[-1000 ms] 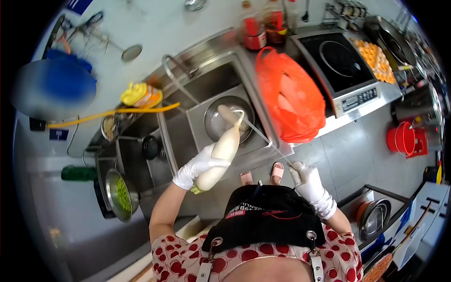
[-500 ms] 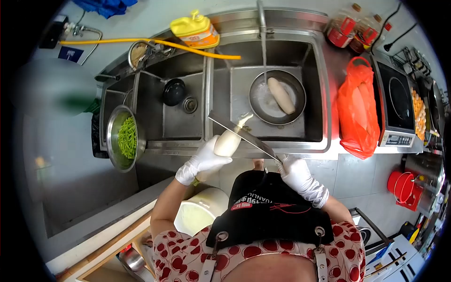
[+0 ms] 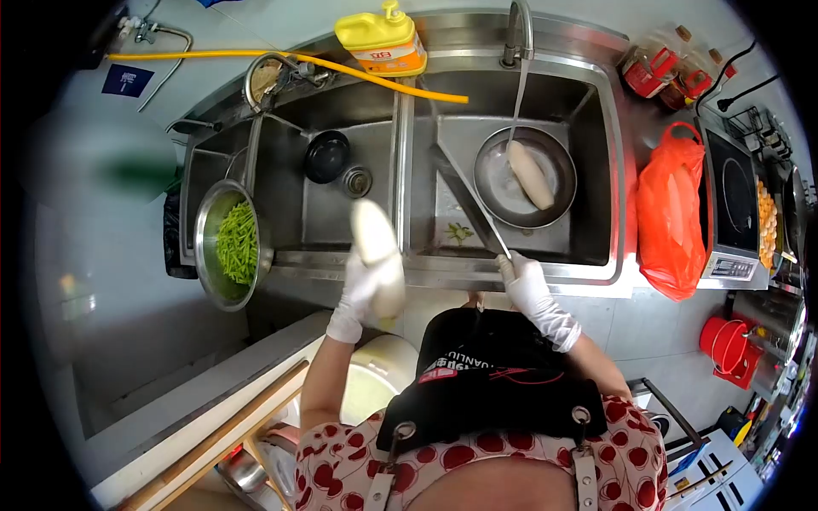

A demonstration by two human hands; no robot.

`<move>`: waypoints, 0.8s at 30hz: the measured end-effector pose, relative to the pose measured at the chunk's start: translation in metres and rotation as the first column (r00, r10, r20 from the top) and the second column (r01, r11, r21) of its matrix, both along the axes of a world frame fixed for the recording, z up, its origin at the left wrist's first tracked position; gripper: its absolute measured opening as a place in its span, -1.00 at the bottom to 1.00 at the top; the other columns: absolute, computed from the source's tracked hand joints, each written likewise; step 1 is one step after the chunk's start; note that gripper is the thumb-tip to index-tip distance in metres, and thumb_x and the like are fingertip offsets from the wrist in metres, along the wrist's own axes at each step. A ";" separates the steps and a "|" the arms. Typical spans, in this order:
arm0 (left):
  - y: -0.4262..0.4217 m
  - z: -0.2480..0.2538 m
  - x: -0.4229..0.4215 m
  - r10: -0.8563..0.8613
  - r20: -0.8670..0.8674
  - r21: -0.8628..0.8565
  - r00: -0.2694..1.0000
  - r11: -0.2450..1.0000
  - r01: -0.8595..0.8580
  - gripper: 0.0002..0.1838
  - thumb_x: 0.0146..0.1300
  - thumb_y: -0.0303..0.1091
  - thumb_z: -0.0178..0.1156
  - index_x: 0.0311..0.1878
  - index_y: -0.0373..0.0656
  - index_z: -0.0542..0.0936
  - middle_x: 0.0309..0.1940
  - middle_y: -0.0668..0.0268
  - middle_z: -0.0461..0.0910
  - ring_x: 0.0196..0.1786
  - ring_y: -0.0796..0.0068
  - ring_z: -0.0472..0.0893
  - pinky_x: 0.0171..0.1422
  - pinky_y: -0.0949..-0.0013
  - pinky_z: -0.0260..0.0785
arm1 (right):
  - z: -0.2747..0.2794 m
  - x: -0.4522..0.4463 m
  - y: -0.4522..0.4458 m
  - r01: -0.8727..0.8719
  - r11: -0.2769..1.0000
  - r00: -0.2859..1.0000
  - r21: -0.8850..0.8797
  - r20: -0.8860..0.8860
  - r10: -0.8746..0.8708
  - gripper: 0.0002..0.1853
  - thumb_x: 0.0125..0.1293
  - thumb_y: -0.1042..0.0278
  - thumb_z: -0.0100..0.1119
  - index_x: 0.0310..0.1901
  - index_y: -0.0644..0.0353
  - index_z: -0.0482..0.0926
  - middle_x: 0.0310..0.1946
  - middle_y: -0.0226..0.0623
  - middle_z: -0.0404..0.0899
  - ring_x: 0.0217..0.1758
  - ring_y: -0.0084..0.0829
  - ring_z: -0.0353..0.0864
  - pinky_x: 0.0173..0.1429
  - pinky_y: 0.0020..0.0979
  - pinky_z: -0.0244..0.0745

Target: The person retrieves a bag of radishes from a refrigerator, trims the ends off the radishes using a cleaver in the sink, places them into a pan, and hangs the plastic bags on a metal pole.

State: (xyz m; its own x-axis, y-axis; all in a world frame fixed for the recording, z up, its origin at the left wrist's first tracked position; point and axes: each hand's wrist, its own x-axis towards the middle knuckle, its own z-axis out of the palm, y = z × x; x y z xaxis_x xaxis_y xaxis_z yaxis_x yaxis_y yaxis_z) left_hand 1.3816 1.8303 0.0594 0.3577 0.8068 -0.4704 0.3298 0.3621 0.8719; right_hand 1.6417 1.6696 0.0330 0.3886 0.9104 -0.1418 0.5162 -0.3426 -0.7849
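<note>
My left hand (image 3: 361,291), in a white glove, is closed around a white radish (image 3: 373,230) in front of the sink's front edge. The radish stands nearly lengthwise, with a pale blunt end towards the sink. My right hand (image 3: 527,291), gloved too, grips a knife (image 3: 470,203) by its handle. Its long blade points up and left over the right basin. Below the blade, a small leafy green scrap (image 3: 458,232) lies on the basin floor. In the same basin, a metal pan (image 3: 487,198) holds another pale radish (image 3: 530,175) under running water from the faucet (image 3: 521,38).
A metal bowl of cut green stalks (image 3: 236,245) sits at the left. The left basin holds a black bowl (image 3: 327,157). Behind are a yellow jug (image 3: 381,44) and a yellow hose (image 3: 358,79). A red plastic bag (image 3: 671,226) and a cooktop (image 3: 733,192) stand right.
The leafy tip has come off the radish and lies in the basin. My left hand has moved the radish left, away from the blade. The knife has swung steeper.
</note>
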 end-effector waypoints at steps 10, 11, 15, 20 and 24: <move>0.024 -0.019 0.043 0.781 0.594 -0.532 0.193 0.561 -0.634 -0.31 0.10 -0.01 0.34 0.19 -0.18 0.34 0.11 0.08 0.47 0.18 0.00 0.46 0.25 -0.28 0.27 | 0.056 -0.025 0.007 0.069 0.983 0.975 0.170 -0.220 -0.030 -0.72 0.35 0.32 0.07 -0.45 0.35 0.43 -0.70 0.06 0.42 -0.62 0.06 0.47 -0.54 -0.12 0.33; 0.023 -0.021 0.047 0.787 0.591 -0.519 0.177 0.538 -0.664 -0.30 0.09 -0.02 0.35 0.21 -0.17 0.33 0.11 0.09 0.47 0.16 0.03 0.47 0.26 -0.22 0.29 | 0.051 -0.030 0.003 0.045 0.985 0.978 0.168 -0.207 -0.009 -0.71 0.34 0.33 0.09 -0.48 0.34 0.41 -0.68 0.10 0.42 -0.57 0.12 0.46 -0.51 -0.09 0.32; 0.014 -0.028 0.054 0.783 0.604 -0.473 0.150 0.503 -0.724 -0.27 0.09 -0.02 0.35 0.24 -0.17 0.29 0.10 0.11 0.47 0.14 0.11 0.49 0.30 -0.04 0.31 | 0.073 -0.045 0.009 -0.085 0.985 0.990 0.149 -0.096 0.100 -0.73 0.32 0.34 0.09 -0.50 0.32 0.45 -0.63 0.07 0.45 -0.54 0.09 0.46 -0.49 -0.12 0.30; 0.004 -0.008 0.061 0.774 0.618 -0.457 0.136 0.495 -0.739 -0.29 0.10 -0.03 0.34 0.22 -0.19 0.30 0.11 0.11 0.46 0.14 0.12 0.48 0.31 -0.04 0.30 | 0.044 -0.053 0.008 -0.100 0.993 0.974 0.064 -0.199 0.110 -0.73 0.33 0.32 0.09 -0.47 0.34 0.49 -0.64 0.03 0.46 -0.55 0.05 0.49 -0.45 -0.11 0.33; 0.004 -0.009 0.059 0.770 0.633 -0.470 0.081 0.465 -0.751 -0.33 0.09 -0.07 0.36 0.19 -0.16 0.35 0.11 0.12 0.46 0.14 0.08 0.49 0.28 -0.16 0.31 | 0.041 -0.054 0.009 -0.096 0.991 0.992 0.090 -0.075 0.103 -0.71 0.33 0.31 0.09 -0.48 0.34 0.48 -0.65 0.04 0.45 -0.54 0.05 0.50 -0.45 -0.11 0.34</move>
State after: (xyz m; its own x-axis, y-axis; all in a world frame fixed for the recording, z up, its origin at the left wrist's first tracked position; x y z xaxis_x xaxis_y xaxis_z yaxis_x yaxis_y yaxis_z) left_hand 1.4404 1.8342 0.0507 -0.2683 0.8559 -0.4421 -0.8168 0.0411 0.5754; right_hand 1.5876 1.6783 0.0739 0.2860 0.9542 -0.0880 0.4795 -0.2220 -0.8490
